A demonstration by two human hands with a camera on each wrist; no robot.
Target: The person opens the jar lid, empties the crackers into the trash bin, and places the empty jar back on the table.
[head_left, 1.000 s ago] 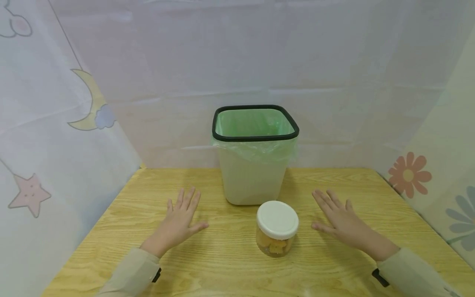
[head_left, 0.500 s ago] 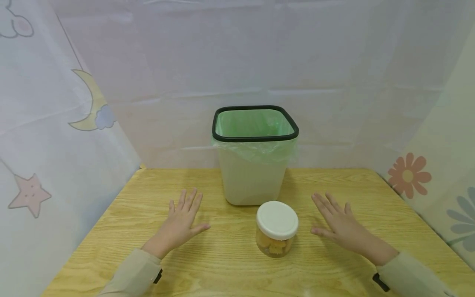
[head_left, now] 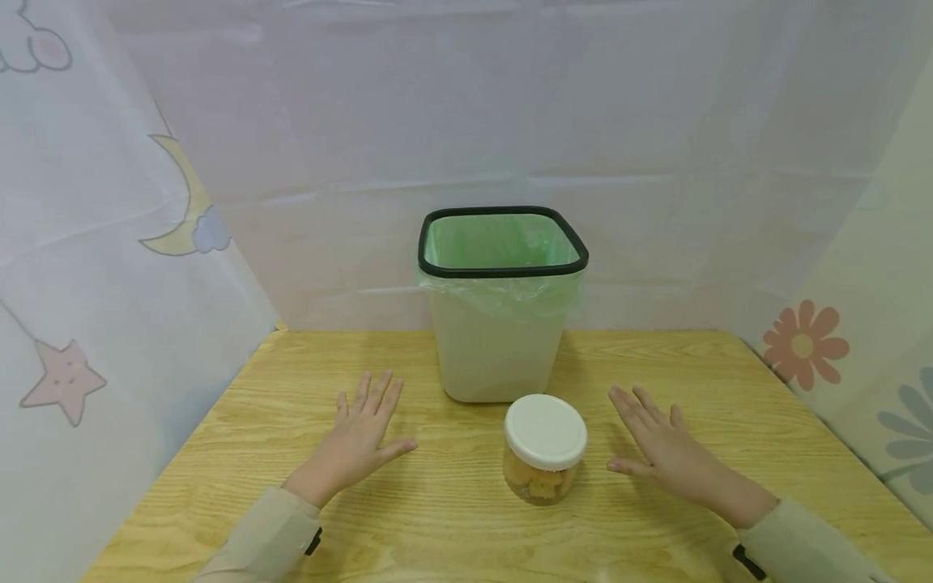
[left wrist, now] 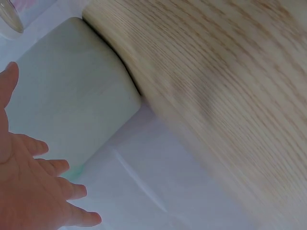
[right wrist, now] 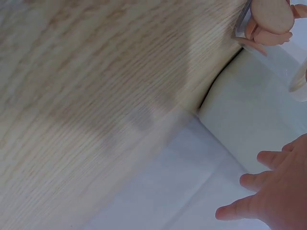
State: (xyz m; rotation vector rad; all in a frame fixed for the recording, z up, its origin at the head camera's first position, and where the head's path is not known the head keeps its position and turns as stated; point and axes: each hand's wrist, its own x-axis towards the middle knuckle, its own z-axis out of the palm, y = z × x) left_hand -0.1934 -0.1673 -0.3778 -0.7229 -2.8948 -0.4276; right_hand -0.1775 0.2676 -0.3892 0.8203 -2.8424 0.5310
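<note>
A clear jar (head_left: 541, 478) with a white lid (head_left: 546, 431) stands upright on the wooden table, with tan biscuit-like pieces inside. Behind it is a pale trash bin (head_left: 497, 348) with a black rim and a green plastic liner (head_left: 503, 239). My left hand (head_left: 355, 441) is spread over the table to the left of the jar, palm down, holding nothing. On the jar's other side, my right hand (head_left: 670, 449) is also spread and holds nothing. The left wrist view shows the left fingers (left wrist: 72, 189) extended beside the bin; the right wrist view has part of the jar (right wrist: 273, 24) at its top corner.
The wood-grain table (head_left: 452, 526) reaches back to a pale hanging cloth (head_left: 350, 243). Printed cloth walls (head_left: 95, 267) rise on the left and right, with a moon, a star and flowers on them. The bin stands close to the table's back edge.
Both hands have drifted slightly inward toward the jar, the left one to the right and the right one a little to the left. Jar and bin have stayed put.
</note>
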